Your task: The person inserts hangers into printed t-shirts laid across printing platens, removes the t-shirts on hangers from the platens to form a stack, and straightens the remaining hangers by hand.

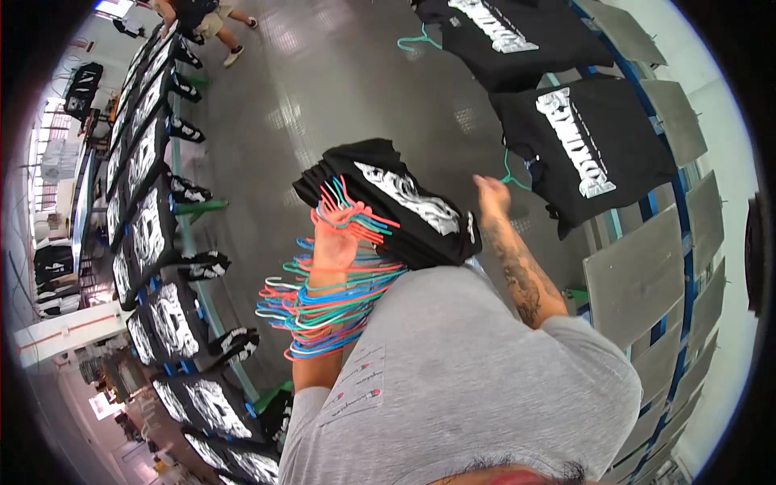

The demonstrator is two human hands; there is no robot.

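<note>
Your left hand is closed around a cluster of red and blue hanger hooks, and from them hangs a bundle of black T-shirts in front of your waist. The outermost shirt of the bundle shows a white print (its details are too blurred to make out), and the others are layered beneath it. Around your left forearm, between wrist and elbow, sits a thick stack of plastic hangers in red, blue, green and white.

Your right hand reaches out to the right, its fingers partly curled, right by a green hanger; you can't tell from this angle whether they grip it. That hanger sticks out from a black T-shirt with white lettering, which lies spread on the rack to your right. Farther forward, another lettered black shirt lies with its own turquoise hanger poking out. Nearer you on that side, flat grey platens line the blue rail.

To your left runs a long row of printed black garments on a green-footed frame. Beyond its far end stands another person (shorts and dark shoes show).
</note>
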